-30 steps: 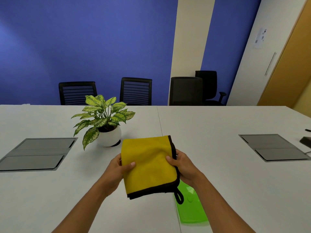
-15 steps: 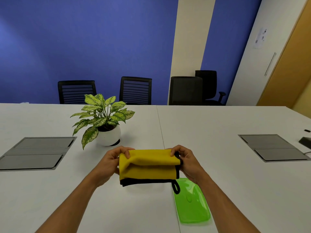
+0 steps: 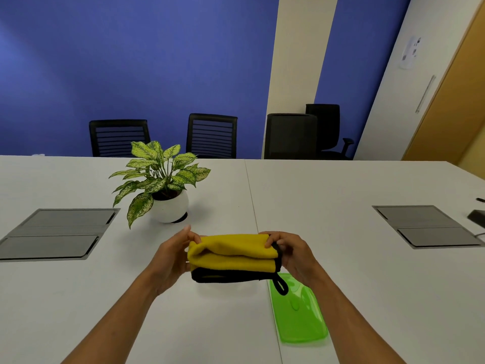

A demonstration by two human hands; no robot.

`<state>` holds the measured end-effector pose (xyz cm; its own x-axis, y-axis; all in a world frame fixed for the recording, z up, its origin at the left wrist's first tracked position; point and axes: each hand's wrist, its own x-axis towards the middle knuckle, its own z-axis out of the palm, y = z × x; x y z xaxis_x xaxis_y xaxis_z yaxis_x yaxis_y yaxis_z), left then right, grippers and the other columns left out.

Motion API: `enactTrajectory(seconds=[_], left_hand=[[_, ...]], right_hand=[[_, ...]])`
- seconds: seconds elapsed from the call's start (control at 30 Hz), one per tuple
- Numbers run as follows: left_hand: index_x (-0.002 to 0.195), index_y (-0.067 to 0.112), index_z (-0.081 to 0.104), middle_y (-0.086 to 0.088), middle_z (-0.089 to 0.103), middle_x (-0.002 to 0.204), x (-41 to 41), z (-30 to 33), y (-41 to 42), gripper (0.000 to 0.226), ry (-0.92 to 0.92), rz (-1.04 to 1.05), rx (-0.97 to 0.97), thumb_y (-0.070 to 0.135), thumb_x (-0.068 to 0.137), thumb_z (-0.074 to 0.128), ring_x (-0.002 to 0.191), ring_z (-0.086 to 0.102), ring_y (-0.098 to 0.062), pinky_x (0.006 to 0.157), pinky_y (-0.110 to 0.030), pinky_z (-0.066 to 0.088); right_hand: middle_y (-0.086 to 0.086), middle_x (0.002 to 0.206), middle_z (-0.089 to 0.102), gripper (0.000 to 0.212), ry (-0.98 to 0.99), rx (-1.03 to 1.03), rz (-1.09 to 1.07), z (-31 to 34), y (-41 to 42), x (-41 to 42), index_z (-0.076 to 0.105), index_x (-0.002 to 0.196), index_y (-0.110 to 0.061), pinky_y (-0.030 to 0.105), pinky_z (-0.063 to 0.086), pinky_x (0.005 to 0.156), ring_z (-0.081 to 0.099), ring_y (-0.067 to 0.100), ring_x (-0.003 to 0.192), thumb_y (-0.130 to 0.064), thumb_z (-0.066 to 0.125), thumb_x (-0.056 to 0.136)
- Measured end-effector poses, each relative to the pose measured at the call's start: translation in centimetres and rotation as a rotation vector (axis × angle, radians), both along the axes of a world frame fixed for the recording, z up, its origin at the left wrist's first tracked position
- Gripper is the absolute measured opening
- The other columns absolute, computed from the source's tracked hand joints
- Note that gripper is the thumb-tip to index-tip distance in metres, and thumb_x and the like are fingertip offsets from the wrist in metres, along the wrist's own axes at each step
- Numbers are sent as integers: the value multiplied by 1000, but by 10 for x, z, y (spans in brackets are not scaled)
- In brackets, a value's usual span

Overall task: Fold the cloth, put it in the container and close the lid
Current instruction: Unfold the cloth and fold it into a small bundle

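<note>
A yellow cloth [image 3: 233, 254] with black trim is held above the white table [image 3: 341, 206], folded into a narrow horizontal bundle. My left hand [image 3: 172, 256] grips its left end and my right hand [image 3: 294, 254] grips its right end. A black hanging loop dangles from the cloth's lower right corner. A translucent green lid [image 3: 299, 316] lies flat on the table below and right of the cloth, partly behind my right forearm. No container body is visible.
A potted plant [image 3: 162, 185] in a white round pot stands behind the cloth to the left. Grey floor-box panels are set into the table at left [image 3: 57, 232] and right [image 3: 425, 225]. Black chairs [image 3: 211, 135] line the far edge. A dark object [image 3: 477, 218] sits at the far right.
The cloth went from a flat upright rectangle to being folded over in half top to bottom. Both hands shifted from its sides to its upper edge, and the bundle sits slightly lower.
</note>
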<state>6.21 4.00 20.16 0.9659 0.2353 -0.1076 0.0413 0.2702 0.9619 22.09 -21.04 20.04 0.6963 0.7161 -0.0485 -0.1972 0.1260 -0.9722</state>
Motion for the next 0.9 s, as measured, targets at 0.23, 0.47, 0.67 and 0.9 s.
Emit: enactTrajectory(seconds=[0.23, 0.47, 0.67, 0.9], left_hand=[[93, 16, 71, -6, 62, 116, 3, -15, -2, 30, 85, 49, 229, 23, 66, 81, 87, 72, -23, 67, -27, 57], [105, 27, 68, 2, 53, 123, 20, -34, -4, 26, 237, 97, 526, 10, 85, 71, 99, 62, -26, 70, -30, 58], [113, 25, 63, -3, 44, 129, 49, -61, 9, 33, 311, 138, 674, 2, 88, 63, 106, 54, -26, 69, -29, 53], [121, 18, 62, -11, 38, 146, 109, -71, 40, 41, 363, 150, 947, -3, 86, 61, 132, 40, -31, 97, -33, 42]], right_hand=[[-2, 72, 53, 20, -134, -158, 39, -21, -3, 0, 59, 84, -11, 25, 42, 56, 51, 13, 62, 2, 72, 79], [1, 93, 57, 17, -224, -305, -103, -56, 10, 3, 66, 87, -16, 25, 46, 60, 54, 17, 73, -2, 73, 80], [0, 104, 64, 18, -320, -462, -224, -76, 35, 23, 70, 89, -19, 22, 46, 69, 58, 16, 83, -5, 75, 78], [3, 108, 64, 18, -423, -593, -264, -84, 85, 67, 68, 93, -14, 22, 42, 77, 57, 16, 94, -6, 75, 78]])
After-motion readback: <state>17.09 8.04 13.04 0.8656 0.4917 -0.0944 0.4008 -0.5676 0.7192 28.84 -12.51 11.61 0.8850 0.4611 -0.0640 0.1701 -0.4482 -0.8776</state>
